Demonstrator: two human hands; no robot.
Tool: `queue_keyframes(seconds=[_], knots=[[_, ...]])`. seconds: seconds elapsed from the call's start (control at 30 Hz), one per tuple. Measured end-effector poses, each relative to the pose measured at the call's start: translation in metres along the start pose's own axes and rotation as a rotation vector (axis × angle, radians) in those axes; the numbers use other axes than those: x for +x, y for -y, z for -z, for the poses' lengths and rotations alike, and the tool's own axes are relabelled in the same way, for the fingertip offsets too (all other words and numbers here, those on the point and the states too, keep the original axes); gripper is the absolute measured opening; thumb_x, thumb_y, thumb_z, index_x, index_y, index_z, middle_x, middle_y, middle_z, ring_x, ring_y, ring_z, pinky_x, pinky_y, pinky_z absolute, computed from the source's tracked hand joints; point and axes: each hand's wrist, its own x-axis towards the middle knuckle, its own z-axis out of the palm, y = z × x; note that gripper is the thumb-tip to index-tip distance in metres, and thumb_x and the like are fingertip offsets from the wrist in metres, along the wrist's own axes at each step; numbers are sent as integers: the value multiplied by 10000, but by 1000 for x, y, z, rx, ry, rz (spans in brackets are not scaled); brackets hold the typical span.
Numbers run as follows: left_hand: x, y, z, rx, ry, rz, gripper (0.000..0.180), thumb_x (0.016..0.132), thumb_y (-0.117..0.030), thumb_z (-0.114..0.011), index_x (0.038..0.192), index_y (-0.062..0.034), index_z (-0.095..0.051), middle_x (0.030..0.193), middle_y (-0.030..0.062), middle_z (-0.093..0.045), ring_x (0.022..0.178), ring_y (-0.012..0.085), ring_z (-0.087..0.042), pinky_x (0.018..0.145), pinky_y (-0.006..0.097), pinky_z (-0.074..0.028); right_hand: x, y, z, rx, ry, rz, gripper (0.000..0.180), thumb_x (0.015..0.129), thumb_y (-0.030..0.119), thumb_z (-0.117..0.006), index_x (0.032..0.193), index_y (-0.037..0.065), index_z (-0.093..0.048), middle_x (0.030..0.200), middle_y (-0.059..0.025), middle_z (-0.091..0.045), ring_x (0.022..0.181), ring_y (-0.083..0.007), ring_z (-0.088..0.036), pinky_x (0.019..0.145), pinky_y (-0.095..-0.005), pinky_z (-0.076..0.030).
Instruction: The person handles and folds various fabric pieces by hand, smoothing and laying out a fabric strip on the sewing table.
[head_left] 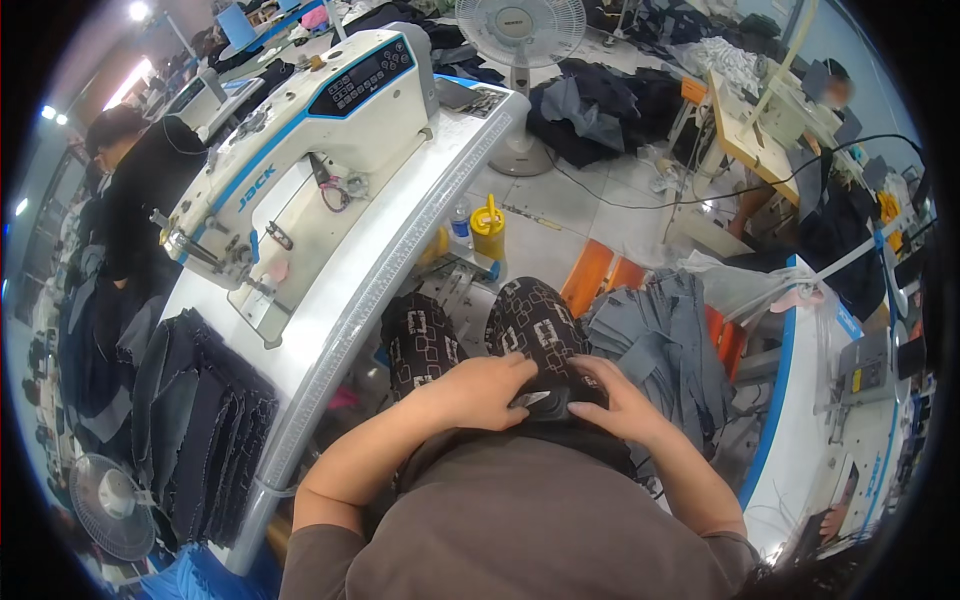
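Both my hands are low over my lap, above patterned dark trousers (528, 318). My left hand (478, 392) has its fingers curled in, with a small pale pointed thing (538, 397) at the fingertips. What that thing is, I cannot make out. Between the hands lies a dark piece (550, 408) that blends into the dark cloth of my lap. My right hand (618, 402) rests at its right side, thumb and fingers apart. A white sewing machine (300, 150) stands on the table to my left, its needle area away from both hands.
Dark denim pieces (200, 430) are stacked on the near end of the white table (375, 245). Grey cut pieces (655, 340) lie over an orange seat (590, 275) at my right. Ahead are a yellow tumbler (488, 230) and a standing fan (520, 40). A person (150, 190) works at the left.
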Motion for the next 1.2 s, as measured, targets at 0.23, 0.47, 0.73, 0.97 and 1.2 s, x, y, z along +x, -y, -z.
queue_keyframes(seconds=[0.23,0.47,0.73,0.97,1.2], knots=[[5,-4,3,263,211,111,443,703,-231,-607,1092,-28,-548,960,182,-609,921,339,-601,781,424,-483,5,-7,6,0,1,13,490,847,274,-617,1252,38,-475,1250,-162,-478,1208,-282,-429,1021,-362,-327],[11,-6,13,349,365,185,313,720,-236,-561,949,-44,-653,868,176,-656,869,313,-633,765,414,-494,6,-6,3,-21,30,39,499,839,284,-619,1252,40,-482,1222,-158,-497,1200,-279,-433,1020,-360,-324],[12,-1,8,258,128,44,233,717,-227,-557,837,-65,-675,795,140,-651,813,316,-629,727,412,-491,5,-7,1,54,53,18,500,831,274,-628,1257,54,-486,1264,-169,-462,1222,-293,-404,1030,-367,-313],[0,9,9,49,-54,-182,158,700,-167,-557,772,-38,-614,729,118,-584,746,304,-597,666,407,-470,9,2,-11,-121,-53,101,538,789,283,-669,1262,91,-497,1307,-198,-434,1249,-351,-385,1037,-386,-310],[-3,17,5,-25,-45,-183,154,700,-159,-555,754,-20,-594,749,144,-592,751,332,-592,678,421,-464,18,20,-8,-324,120,165,530,767,366,-677,1221,131,-540,1348,-174,-407,1274,-325,-366,1049,-543,-204]])
